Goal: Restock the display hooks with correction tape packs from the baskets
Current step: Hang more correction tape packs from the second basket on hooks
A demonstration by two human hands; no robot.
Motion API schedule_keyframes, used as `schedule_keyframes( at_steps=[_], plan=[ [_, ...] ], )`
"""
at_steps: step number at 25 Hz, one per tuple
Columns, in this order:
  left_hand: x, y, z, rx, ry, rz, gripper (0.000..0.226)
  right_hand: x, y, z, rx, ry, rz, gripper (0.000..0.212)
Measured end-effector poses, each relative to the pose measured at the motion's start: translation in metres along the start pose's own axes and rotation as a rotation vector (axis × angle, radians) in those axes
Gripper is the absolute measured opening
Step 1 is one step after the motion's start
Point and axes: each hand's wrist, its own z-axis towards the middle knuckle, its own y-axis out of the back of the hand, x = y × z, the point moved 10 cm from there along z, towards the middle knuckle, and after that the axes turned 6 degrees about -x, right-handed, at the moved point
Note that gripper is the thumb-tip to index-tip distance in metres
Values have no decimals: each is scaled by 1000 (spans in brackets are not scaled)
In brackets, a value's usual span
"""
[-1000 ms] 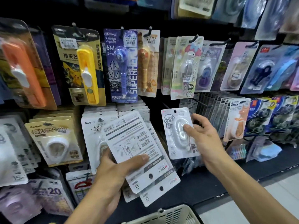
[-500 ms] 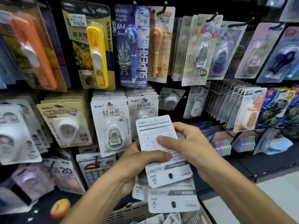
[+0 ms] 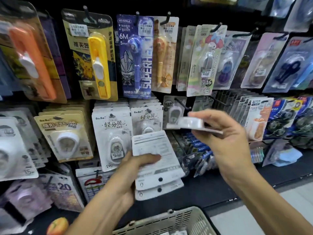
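Note:
My left hand [image 3: 133, 168] grips a stack of white correction tape packs [image 3: 155, 165], printed backs toward me, thumb across the top card. My right hand [image 3: 227, 141] pinches a single white correction tape pack [image 3: 191, 123], held nearly flat and edge-on, motion-blurred, just right of a display hook [image 3: 182, 103]. One matching pack [image 3: 174, 111] hangs on that hook. A grey basket [image 3: 169, 221] sits below my hands at the bottom edge.
The black pegboard wall is crowded with hanging stationery: BoBo tape packs [image 3: 111, 134] to the left, an orange-and-white pack row [image 3: 257, 119] to the right, pen-style packs above. A dark shelf ledge [image 3: 220, 189] runs beneath.
My right hand took the top pack off the stack in my left hand and lifted it up and right toward the hook. The previous pack now hangs on that hook.

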Motion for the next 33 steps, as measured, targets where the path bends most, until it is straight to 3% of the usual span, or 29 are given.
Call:
schedule_keyframes(
  at_steps=[3, 5, 6, 8, 10, 13, 14, 17, 19, 22, 29, 33],
  plan=[
    [-8, 2, -2, 50, 34, -126, 41, -17, -14, -11, 230, 2, -234, 46],
    [-9, -2, -5, 68, 11, -126, 43, -32, -25, -20, 354, -112, -165, 61],
    [-9, -2, -6, 56, -15, -105, 53, -36, -26, -21, 348, -188, -55, 66],
    [-11, 0, -9, 15, -74, -78, 70, -47, -12, -19, 144, -338, 155, 62],
    [-19, 5, -10, -38, -159, -60, 74, -65, 1, -26, -18, -493, 155, 34],
    [-30, 13, -10, -108, -256, -18, 72, -88, -19, -51, 251, -700, -112, 42],
    [-32, 13, -10, -114, -261, -15, 72, -86, -19, -49, 232, -692, -113, 42],
    [-34, 16, -10, -112, -253, -28, 75, -76, 13, -27, -56, -643, 10, 33],
    [-36, 19, -11, -112, -252, -41, 73, -76, 38, -20, -147, -662, -78, 22],
    [-40, 19, -13, -105, -263, -53, 71, -77, 54, -19, -143, -658, -214, 21],
    [-42, 6, -16, -69, -321, 17, 64, -70, 57, -15, -290, -628, -142, 17],
    [-46, 9, -13, -72, -380, 6, 67, -68, 55, -12, -244, -630, -187, 15]
  ],
)
